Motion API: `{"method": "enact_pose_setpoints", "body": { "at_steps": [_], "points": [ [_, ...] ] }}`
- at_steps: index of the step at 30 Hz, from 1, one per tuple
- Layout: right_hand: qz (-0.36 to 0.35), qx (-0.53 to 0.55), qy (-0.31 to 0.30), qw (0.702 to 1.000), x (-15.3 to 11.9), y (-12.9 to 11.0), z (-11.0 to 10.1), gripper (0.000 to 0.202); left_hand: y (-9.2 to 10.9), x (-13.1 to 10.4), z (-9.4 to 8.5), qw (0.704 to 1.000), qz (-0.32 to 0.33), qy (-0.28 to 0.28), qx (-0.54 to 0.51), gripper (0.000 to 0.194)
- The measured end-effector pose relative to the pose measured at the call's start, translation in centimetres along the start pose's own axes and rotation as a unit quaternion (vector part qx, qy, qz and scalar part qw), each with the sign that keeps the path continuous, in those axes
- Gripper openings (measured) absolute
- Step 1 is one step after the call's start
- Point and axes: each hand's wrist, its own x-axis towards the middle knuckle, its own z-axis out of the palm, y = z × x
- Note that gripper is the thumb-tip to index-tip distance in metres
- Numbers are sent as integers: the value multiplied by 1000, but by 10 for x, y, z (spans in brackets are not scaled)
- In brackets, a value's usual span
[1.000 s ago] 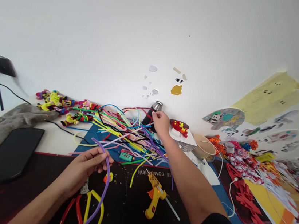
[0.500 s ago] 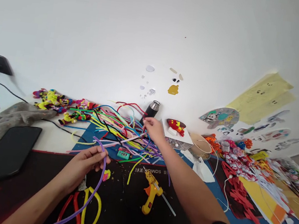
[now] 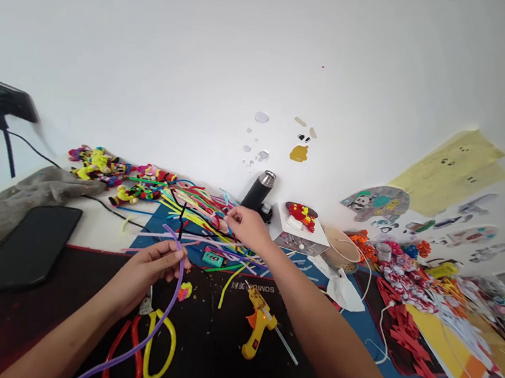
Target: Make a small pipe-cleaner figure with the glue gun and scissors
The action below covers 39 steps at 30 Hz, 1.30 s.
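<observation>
My left hand (image 3: 161,267) pinches a long purple pipe cleaner (image 3: 173,299), which curves down past the bottom edge. Beyond it, my right hand (image 3: 245,225) reaches into a loose heap of many-coloured pipe cleaners (image 3: 198,210), its fingers pinched together; what lies between them is hidden. Scissors (image 3: 151,343) with one red and one yellow handle lie below my left hand. A yellow glue gun (image 3: 257,326) with a clear glue stick rests on the dark mat under my right forearm. By my left fingers is a small pink and yellow fluffy piece (image 3: 184,291).
A black flask (image 3: 258,191) and a small drawer box (image 3: 299,235) stand by the wall. Left are a phone (image 3: 25,249), driftwood (image 3: 22,202) and pipe-cleaner figures (image 3: 98,162). Red strips (image 3: 410,334) and more craft pieces cover the right side. A teal box (image 3: 212,258) lies by the heap.
My right hand has moved left and lower over the heap, and the pipe cleaners raised near it have dropped back. My left hand still holds the purple one. The view has shifted slightly.
</observation>
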Motion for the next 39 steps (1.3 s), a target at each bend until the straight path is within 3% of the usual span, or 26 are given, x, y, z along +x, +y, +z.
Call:
{"method": "enact_pose_setpoints", "body": {
  "at_steps": [4,10,13,16,19,22,25,28,31,34,39],
  "points": [
    [21,-85,-3,996,-12,5,2,5,-1,0,-2,1000,4,6,4,39],
    [58,-116,26,991,-12,41,-20,13,-1,5,-8,999,27,40,-3,36],
    [46,-89,17,995,-16,54,-22,13,14,4,7,997,46,58,1,43],
    [30,-47,13,998,-15,59,-15,13,31,10,34,999,19,9,36,46],
    [24,9,29,999,-7,58,-3,13,33,36,61,997,-1,-56,51,45],
    [33,73,58,995,2,54,5,13,17,83,78,998,14,-39,46,45],
    [44,138,99,985,8,50,1,17,-9,130,83,998,17,-17,53,45],
    [53,194,148,968,5,51,-19,24,-34,159,81,998,11,0,69,35],
    [54,241,190,950,-6,57,-45,31,-49,169,75,996,9,6,87,29],
    [51,280,220,933,-23,65,-60,39,-51,171,72,994,12,10,104,28],
    [46,315,183,930,-55,68,-41,43,-30,163,68,990,50,23,128,39]
  ]
}}
